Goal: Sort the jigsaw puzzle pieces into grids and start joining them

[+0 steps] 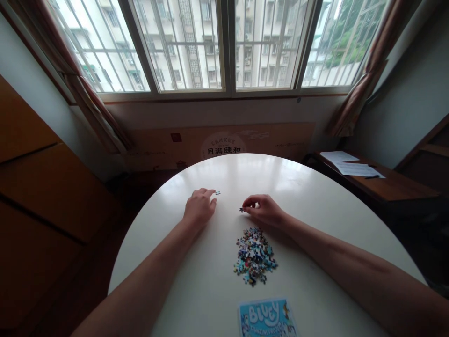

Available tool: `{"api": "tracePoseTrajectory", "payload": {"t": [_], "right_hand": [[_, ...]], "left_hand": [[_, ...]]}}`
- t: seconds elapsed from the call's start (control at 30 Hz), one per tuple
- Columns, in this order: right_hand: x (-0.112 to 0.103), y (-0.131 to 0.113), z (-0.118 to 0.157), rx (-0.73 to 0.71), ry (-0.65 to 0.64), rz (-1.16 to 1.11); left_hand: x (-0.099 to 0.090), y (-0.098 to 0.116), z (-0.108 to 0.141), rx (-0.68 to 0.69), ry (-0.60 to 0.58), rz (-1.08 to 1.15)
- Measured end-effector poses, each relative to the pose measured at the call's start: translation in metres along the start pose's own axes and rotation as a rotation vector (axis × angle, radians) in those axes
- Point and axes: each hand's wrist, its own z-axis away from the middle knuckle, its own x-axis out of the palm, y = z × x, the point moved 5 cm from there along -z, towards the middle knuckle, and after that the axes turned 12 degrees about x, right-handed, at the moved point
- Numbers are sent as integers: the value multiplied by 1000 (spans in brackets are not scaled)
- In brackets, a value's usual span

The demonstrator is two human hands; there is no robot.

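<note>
My left hand (201,205) rests on the white round table (206,299), thumb and fingers apart, its fingertips beside a small light-blue puzzle piece (218,193) lying on the tabletop. My right hand (264,209) pinches a dark puzzle piece (242,210) between thumb and index finger, just above or at the table surface. Nearer to me than my right hand lies a heap of mixed puzzle pieces (255,256). Below the heap, at the bottom of the view, is a blue box or card (267,318) with "BLUEY" printed on it, partly cut off by the frame.
At the right stands a brown side table (403,185) with white papers (345,164) and a pen (372,177). Beyond the round table are a printed panel (273,140) against the wall and barred windows with curtains (87,105). Orange-brown cabinets (42,187) stand at the left.
</note>
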Motion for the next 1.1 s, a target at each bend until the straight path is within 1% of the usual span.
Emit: {"api": "tracePoseTrajectory", "payload": {"t": [0.13,0.23,0.33,0.5,0.57,0.63,0.67,0.77,0.8,0.83,0.9,1.0,1.1], "right_hand": [[-3,0,-2,-18,93,139],[-5,0,-3,-31,141,202],[-8,0,-3,-57,152,245],[-6,1,-3,-127,83,307],[-4,0,-3,-149,69,332],[-3,0,-3,-160,67,354],[-2,0,-3,-163,69,361],[-1,2,-4,-163,90,397],[-1,3,-4,-165,102,418],[-2,4,-4,-168,118,437],[-4,4,-4,-178,153,458],[-7,0,-3,-205,181,444],[-2,-6,0,-270,131,467]], "left_hand": [[21,-8,-2,-20,-98,-39],[30,-11,-3,-37,-164,-28],[30,-12,-4,-17,-169,-4],[28,-14,-4,13,-199,29],[26,-13,-4,15,-175,14],[22,-7,-3,44,-138,-13],[21,-1,-3,83,-127,-22],[19,22,0,243,-136,-23],[20,27,1,277,-147,-27],[20,31,2,283,-156,-36],[23,30,4,231,-180,-70],[28,20,4,133,-242,-99],[31,13,4,107,-278,-90]]}}
